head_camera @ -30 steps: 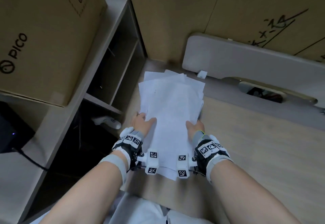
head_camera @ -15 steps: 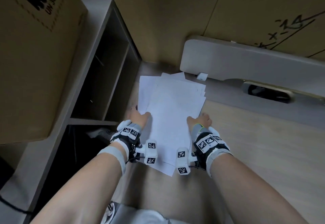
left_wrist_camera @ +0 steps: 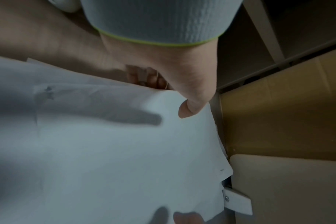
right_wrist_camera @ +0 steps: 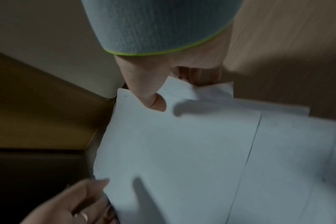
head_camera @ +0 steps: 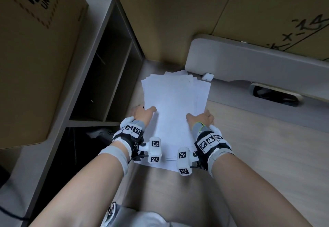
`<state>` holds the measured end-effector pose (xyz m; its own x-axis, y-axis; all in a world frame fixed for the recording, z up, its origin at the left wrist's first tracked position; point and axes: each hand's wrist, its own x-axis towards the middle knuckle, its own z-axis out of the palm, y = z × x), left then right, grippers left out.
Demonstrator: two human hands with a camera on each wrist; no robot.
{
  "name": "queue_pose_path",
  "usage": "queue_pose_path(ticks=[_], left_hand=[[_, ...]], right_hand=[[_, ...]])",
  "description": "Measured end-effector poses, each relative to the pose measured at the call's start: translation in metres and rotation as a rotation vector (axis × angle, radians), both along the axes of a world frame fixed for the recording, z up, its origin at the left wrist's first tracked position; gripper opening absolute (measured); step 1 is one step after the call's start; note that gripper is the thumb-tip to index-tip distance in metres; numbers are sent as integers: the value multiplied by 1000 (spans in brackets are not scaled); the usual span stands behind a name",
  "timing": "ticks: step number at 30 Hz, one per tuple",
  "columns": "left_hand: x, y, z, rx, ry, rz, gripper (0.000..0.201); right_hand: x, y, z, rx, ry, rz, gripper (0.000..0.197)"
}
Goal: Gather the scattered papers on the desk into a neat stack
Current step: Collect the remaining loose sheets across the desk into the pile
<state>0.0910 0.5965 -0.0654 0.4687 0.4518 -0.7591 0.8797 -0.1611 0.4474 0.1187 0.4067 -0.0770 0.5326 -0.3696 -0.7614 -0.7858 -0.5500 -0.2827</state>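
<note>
A loose stack of white papers [head_camera: 174, 112] lies lengthwise on the wooden desk [head_camera: 267, 155], its far edges still slightly fanned. My left hand [head_camera: 145, 114] grips the stack's left edge, and my right hand [head_camera: 200, 118] grips its right edge. In the left wrist view the thumb [left_wrist_camera: 190, 106] presses on top of the papers [left_wrist_camera: 105, 151], with the fingers [left_wrist_camera: 144, 77] curled underneath. The right wrist view shows the same hold: thumb [right_wrist_camera: 153, 101] on the papers [right_wrist_camera: 182, 151], fingers [right_wrist_camera: 197, 74] tucked below the edge.
A shelf unit [head_camera: 106, 84] with dark open compartments stands at the left, with a large cardboard box [head_camera: 35, 57] on it. A grey raised panel [head_camera: 249, 63] with a cable slot [head_camera: 274, 95] and a small white block [head_camera: 208, 76] runs behind the papers. Cardboard [head_camera: 178, 22] lines the back.
The fanned sheets have been squeezed into a narrower, more aligned stack between my hands. Both hands keep their grip on its sides, and the head view has shifted slightly.
</note>
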Motion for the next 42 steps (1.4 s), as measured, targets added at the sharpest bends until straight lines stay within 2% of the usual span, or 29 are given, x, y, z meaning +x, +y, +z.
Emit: queue_pose_path(ticks=[1, 2, 5, 8, 10, 12, 14, 15, 17, 19, 20, 21, 22, 23, 25, 26, 27, 28, 30, 32, 33, 37, 38, 41, 42], left_hand=[[0, -4, 4, -7, 3, -22, 32], [0, -7, 4, -10, -3, -50, 35], [-1, -11, 1, -42, -3, -89, 62], [-12, -13, 0, -102, 28, 27, 87], [-23, -20, -3, -163, 73, 103, 98], [-33, -31, 1, -216, 118, 109, 85], [-45, -43, 3, -250, 155, 94, 58], [-50, -47, 1, -250, 162, 85, 53], [-59, -54, -4, -204, 164, 25, 57], [-66, -59, -5, -165, 145, -11, 42], [-68, -61, -5, -150, 136, -2, 32], [-71, -65, -5, -117, 109, -10, 26], [-73, -68, -6, -52, 103, -51, 25], [-75, -70, -10, 29, 104, -110, 29], [-78, -78, -14, 134, 111, -229, 49], [-77, -82, -14, 113, 114, -269, 57], [-74, -85, -15, 62, 93, -300, 62], [-70, -89, -11, -16, 77, -306, 66], [-66, -94, -7, -113, 49, -270, 84], [-64, -95, -8, -98, 8, -193, 100], [-66, -96, -9, -103, -28, -134, 102], [-77, -106, -9, -169, -162, 121, 91], [-77, -110, -5, -179, -168, 166, 83], [-71, -131, 27, -173, -247, 150, 32], [-65, -139, 40, -148, -292, 121, 24]], right_hand=[[1, -1, 2, 24, 19, 15, 88], [1, -2, 5, 57, 43, 24, 86], [1, -11, 13, 138, 80, 15, 80], [-12, -22, 20, 100, 117, 50, 75], [-25, -26, 22, 30, 122, 59, 87], [-37, -29, 20, 3, 98, 44, 94], [-44, -36, 18, 31, 72, -21, 91], [-46, -40, 17, 67, 72, -57, 86], [-53, -49, 14, 149, 119, -85, 82], [-62, -60, 1, 174, 157, -78, 84], [-67, -64, -2, 177, 172, -70, 79], [-73, -69, -3, 172, 186, -60, 65], [-76, -71, 5, 169, 192, -52, 43], [-79, -73, 8, 161, 184, -46, 23], [-84, -74, 12, 190, 161, -65, 18], [-87, -74, 10, 233, 149, -80, 33], [-89, -74, 5, 256, 129, -92, 56], [-89, -75, 5, 265, 120, -96, 67], [-90, -81, 6, 254, 73, -100, 59], [-88, -90, 13, 230, 39, -73, 49], [-87, -97, 14, 230, 13, -70, 45], [-85, -125, 33, 264, -66, -136, 23], [-85, -132, 38, 279, -99, -141, 19], [-78, -152, 62, 340, -239, -172, 21], [-73, -157, 66, 359, -270, -183, 23]])
